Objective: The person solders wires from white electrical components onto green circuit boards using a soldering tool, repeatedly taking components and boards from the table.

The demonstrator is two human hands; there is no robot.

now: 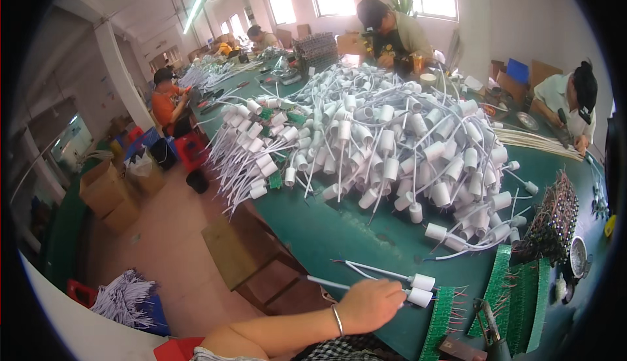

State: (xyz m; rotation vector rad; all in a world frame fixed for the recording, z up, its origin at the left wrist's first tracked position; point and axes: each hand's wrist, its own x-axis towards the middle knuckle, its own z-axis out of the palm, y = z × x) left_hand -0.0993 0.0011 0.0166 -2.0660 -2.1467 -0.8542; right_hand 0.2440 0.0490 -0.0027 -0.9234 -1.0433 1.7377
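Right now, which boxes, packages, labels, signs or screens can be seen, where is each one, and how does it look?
Cardboard boxes: brown, open-topped, stacked on the floor at the left, beside the green table.
Cardboard sheets: brown, upright, far right behind the table.
Blue box: rectangular, next to those sheets.
Labels, signs, screens: none can be made out.

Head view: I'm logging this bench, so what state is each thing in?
Left hand: closed around a white wired socket.
Second wired socket: lying loose on the green table.
Socket pile: heaped, wires tangled.
Green circuit strips: lying flat.
Right hand: out of view.
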